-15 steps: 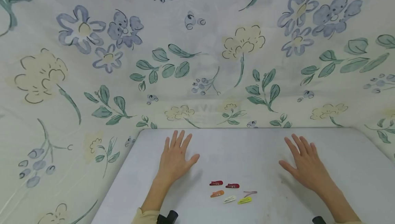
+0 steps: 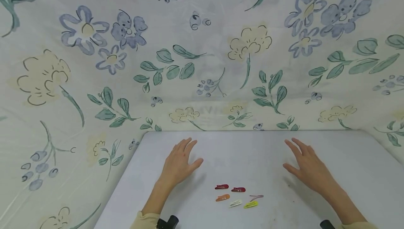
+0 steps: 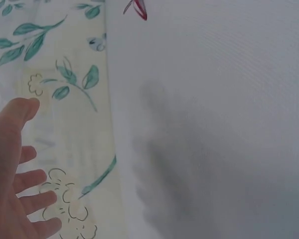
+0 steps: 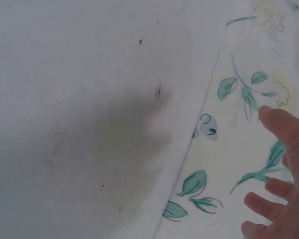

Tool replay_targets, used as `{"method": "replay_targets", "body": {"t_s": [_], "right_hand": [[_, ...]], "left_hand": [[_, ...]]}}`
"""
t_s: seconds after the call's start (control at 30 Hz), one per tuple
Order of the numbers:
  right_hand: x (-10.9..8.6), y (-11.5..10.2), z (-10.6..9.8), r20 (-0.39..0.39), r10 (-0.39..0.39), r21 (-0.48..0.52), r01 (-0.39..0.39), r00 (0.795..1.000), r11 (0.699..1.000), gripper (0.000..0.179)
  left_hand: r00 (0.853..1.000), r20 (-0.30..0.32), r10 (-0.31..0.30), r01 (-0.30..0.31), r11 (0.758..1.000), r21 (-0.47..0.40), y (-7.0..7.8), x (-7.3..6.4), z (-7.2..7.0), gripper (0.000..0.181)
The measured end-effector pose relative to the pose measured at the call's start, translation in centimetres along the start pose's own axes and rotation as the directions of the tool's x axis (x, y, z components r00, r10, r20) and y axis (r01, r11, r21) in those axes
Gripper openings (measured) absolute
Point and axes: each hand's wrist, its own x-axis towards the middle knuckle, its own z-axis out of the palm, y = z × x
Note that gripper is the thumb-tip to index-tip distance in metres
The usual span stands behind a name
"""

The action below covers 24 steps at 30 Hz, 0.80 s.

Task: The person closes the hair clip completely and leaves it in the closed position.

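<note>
Several small hair clips lie grouped on the white tabletop in the head view. Two are dark red, a left one (image 2: 222, 187) and a right one (image 2: 238, 189). Below them are an orange clip (image 2: 222, 197), a white clip (image 2: 235, 203), a yellow clip (image 2: 251, 204) and a thin pinkish clip (image 2: 256, 197). My left hand (image 2: 180, 164) hovers left of the group, fingers spread and slightly bent, holding nothing. To the right of the clips my right hand (image 2: 310, 169) hovers likewise, thumb apart from the fingers. A red clip (image 3: 139, 9) shows at the top of the left wrist view.
The white table (image 2: 240, 159) ends at a straight far edge. Behind and beside it hangs a flower-patterned cloth (image 2: 214, 39). Small dark specks (image 4: 140, 42) mark the tabletop in the right wrist view. Both wrists wear a black camera mount (image 2: 168, 222).
Fingers of both hands have bent forward and down from a straighter, upright spread. My right hand has shifted slightly left. The clips lie as before.
</note>
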Motion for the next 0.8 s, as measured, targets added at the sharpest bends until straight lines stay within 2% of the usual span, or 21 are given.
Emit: {"method": "replay_targets", "body": {"t_s": [0.2,0.37,0.6,0.8], "right_hand": [[0.2,-0.8,0.5,0.067,0.042,0.077,-0.047,0.997,0.996,0.067],[0.5,-1.6,1.5,0.1,0.051,0.097,-0.061,0.994,0.993,0.053],[1.2,-3.1,3.0,0.157,0.039,0.121,-0.059,0.987,0.991,0.045],[2.0,-4.4,4.2,0.184,0.037,0.146,-0.065,0.982,0.987,0.039]], "left_hand": [[0.999,0.038,-0.017,0.019,0.999,-0.048,0.2,-0.3,-0.2,0.065],[0.998,0.054,-0.015,0.02,0.996,-0.082,0.3,-0.5,-0.2,0.065],[0.991,0.127,-0.051,0.071,0.985,-0.159,0.3,-0.6,-0.1,0.063],[0.983,0.174,-0.06,0.092,0.979,-0.184,0.3,-0.4,0.4,0.062]]}}
